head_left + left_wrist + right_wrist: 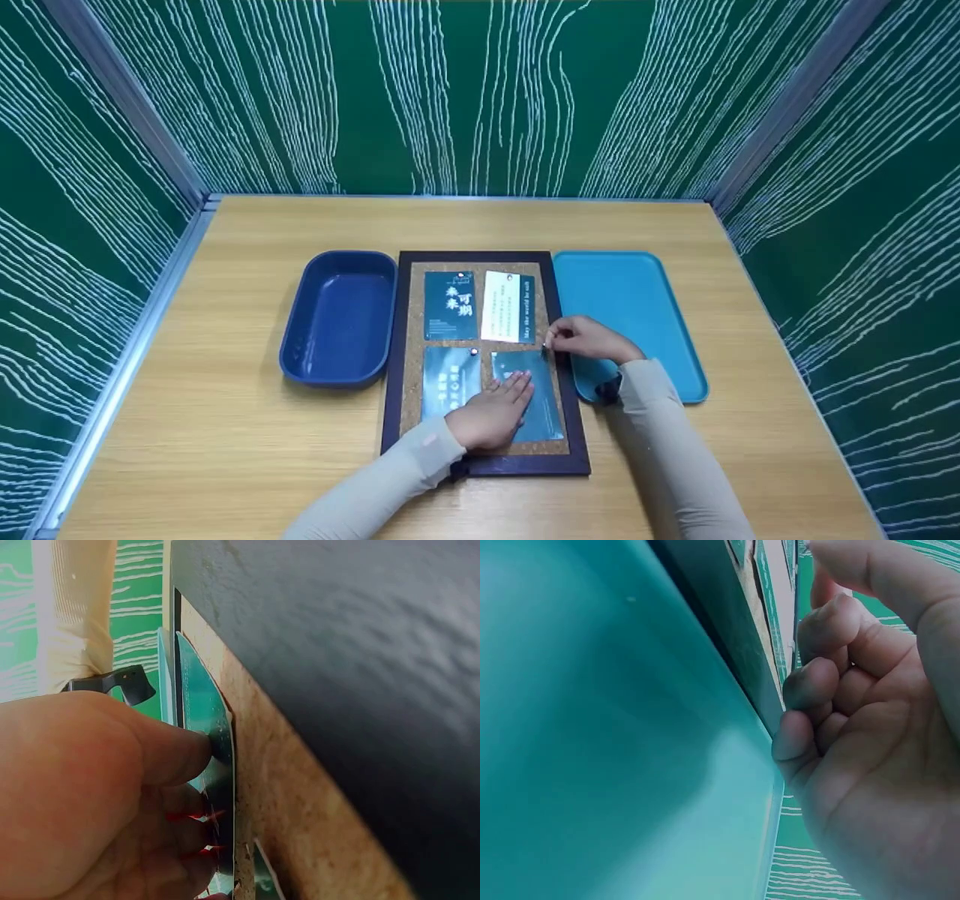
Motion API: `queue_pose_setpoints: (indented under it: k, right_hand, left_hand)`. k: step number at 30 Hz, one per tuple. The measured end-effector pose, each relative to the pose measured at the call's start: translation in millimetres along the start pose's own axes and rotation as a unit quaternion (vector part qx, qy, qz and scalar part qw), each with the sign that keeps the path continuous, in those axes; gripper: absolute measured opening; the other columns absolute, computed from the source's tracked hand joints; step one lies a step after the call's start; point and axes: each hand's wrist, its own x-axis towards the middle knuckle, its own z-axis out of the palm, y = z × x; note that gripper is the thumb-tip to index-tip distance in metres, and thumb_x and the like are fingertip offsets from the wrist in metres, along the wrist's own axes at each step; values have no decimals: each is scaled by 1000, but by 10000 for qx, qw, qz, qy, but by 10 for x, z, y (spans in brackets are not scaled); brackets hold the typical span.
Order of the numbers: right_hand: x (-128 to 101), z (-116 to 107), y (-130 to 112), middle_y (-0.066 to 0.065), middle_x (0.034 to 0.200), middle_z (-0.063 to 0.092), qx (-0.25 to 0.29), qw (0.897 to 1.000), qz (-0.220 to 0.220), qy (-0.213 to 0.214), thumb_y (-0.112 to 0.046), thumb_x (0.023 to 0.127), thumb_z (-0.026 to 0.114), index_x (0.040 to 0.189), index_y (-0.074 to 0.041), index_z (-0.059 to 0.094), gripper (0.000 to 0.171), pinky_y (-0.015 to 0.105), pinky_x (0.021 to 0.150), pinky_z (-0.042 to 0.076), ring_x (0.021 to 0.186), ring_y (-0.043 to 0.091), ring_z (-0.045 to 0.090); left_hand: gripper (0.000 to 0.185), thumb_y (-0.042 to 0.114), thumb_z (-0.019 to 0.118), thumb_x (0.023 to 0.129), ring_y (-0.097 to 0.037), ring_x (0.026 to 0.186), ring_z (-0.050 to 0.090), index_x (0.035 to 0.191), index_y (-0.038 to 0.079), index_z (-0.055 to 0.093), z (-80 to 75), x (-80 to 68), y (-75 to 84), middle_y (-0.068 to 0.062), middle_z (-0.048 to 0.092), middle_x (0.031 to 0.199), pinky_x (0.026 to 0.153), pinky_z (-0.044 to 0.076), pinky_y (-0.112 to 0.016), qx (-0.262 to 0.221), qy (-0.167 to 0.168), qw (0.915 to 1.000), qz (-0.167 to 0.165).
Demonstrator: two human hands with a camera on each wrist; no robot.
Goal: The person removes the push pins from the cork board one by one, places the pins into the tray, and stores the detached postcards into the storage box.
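Note:
A cork board in a dark frame lies flat on the table, bearing two rows of cards. My left hand rests with fingers extended on the lower right teal card, pressing it against the cork. In the left wrist view, this card bows up slightly beside the thumb. At that card's top right corner, my right hand pinches a small push pin between thumb and forefinger. Its other fingers are curled in, over the board's edge. Pins hold the other cards at their tops.
Left of the board stands a deep dark blue bin. A shallow turquoise tray lies against the board's right side, under my right forearm. Green panels with white lines enclose the wooden table at back and sides.

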Motion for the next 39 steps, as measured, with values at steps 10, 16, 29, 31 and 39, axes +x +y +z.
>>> queue_pose_setpoints:
  k: [10,16,29,31,39]
  right_hand:
    - [-46,-97,-11,13,93,66,-18,9996,92,273,-14,96,56,98,0,68,19,26,63,40,75,17,50]
    - [-55,-166,34,12,93,66,42,9994,55,344,-17,95,56,96,-3,68,18,26,65,42,75,18,51]
    - [-115,-346,144,8,90,63,123,9963,224,817,-21,94,59,99,0,69,23,26,66,42,76,17,51]
    - [-129,-371,173,8,91,64,70,9962,192,845,-21,95,58,99,0,68,24,26,67,42,77,17,51]
    - [-176,-469,284,11,100,66,102,9946,296,987,-21,95,56,101,0,69,25,28,75,44,84,20,53]
  left_hand:
    - [55,24,35,104,-21,150,11,154,7,20,0,-4,7,-8,11,162,121,20,-38,70,34,10000,13]
    - [54,24,35,104,-21,150,11,154,7,20,0,3,4,-9,11,162,121,20,-38,88,32,10000,8]
    - [54,24,34,104,-22,149,14,153,6,21,-4,-12,4,-10,13,162,121,21,-38,92,111,9999,74]
    - [54,23,34,104,-23,149,14,153,6,21,-7,-15,4,-10,13,162,120,22,-39,79,122,9998,97]
    - [54,22,33,104,-23,150,12,153,5,19,-9,-11,7,-11,11,162,121,20,-39,-22,63,10000,60]
